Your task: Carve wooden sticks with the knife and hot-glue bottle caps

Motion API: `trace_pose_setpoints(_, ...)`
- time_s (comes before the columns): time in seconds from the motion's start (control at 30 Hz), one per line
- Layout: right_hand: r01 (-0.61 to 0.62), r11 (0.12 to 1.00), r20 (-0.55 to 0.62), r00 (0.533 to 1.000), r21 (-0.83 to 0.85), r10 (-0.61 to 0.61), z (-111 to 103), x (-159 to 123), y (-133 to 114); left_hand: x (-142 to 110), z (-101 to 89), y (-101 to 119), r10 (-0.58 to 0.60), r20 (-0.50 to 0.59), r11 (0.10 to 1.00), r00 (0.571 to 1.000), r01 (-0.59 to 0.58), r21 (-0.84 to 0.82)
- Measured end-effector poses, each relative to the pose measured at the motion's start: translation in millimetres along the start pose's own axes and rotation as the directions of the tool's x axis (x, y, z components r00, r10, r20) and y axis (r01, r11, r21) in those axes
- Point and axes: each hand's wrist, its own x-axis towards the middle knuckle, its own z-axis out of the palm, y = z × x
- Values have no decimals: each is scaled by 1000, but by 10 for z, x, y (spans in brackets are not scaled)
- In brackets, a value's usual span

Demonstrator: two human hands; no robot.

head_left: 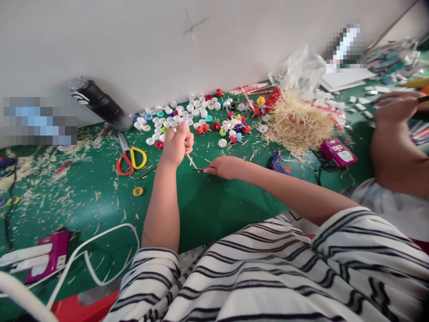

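Observation:
My left hand (pixel 177 142) is closed in a fist around a thin pale wooden stick (pixel 191 162), which slants down to the right out of the fist. Close by on the right, my right hand (pixel 229 167) pinches a thin tool (pixel 198 170) with a dark tip and a bit of red at the fingers; its exact kind is not clear. The tool's tip is at the stick's lower end; whether they touch I cannot tell. Beyond my left hand lie many bottle caps (pixel 197 106), mostly white, with some red, blue, green and yellow ones.
Scissors (pixel 131 156) and a yellow cap (pixel 138 191) lie left. A black bottle (pixel 102 103) leans against the wall. A straw-coloured stick pile (pixel 298 125), a blue tool (pixel 277 163) and a magenta box (pixel 338 153) are right. Another person's arm (pixel 395 143) is at far right.

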Motion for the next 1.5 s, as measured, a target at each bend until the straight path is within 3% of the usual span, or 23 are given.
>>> trace_pose_setpoints(0.43, -67, 998, -27, 997, 18, 67, 85, -138, 77, -32, 5, 10, -54, -89, 997, 995, 48, -68)
trace_pose_setpoints(0.73, -95, 995, -57, 994, 17, 95, 201, -233, 147, -49, -2, 13, -18, 68, 1000, 998, 19, -8)
trace_pose_setpoints(0.87, -96, 995, -74, 993, 0, 95, 250, -283, 198, -64, 10, 43, -31, 61, 999, 998, 33, -37)
trace_pose_setpoints(1.07, -85, 996, -115, 990, -36, 80, 91, -351, 175, -89, 45, 75, -90, 68, 993, 994, 94, -73)
trace_pose_setpoints(1.2, -12, 998, -140, 990, -55, 4, -11, -313, 144, -87, 27, 71, -112, 71, 990, 991, 118, -82)
trace_pose_setpoints(1.37, 36, 994, -189, 980, -104, -55, -1, -165, 169, -77, -24, 58, -85, 83, 992, 993, 92, -84)
trace_pose_setpoints(1.5, 5, 996, -143, 990, -91, -18, 0, -94, 135, -78, -17, 66, -103, 79, 992, 992, 108, -60)
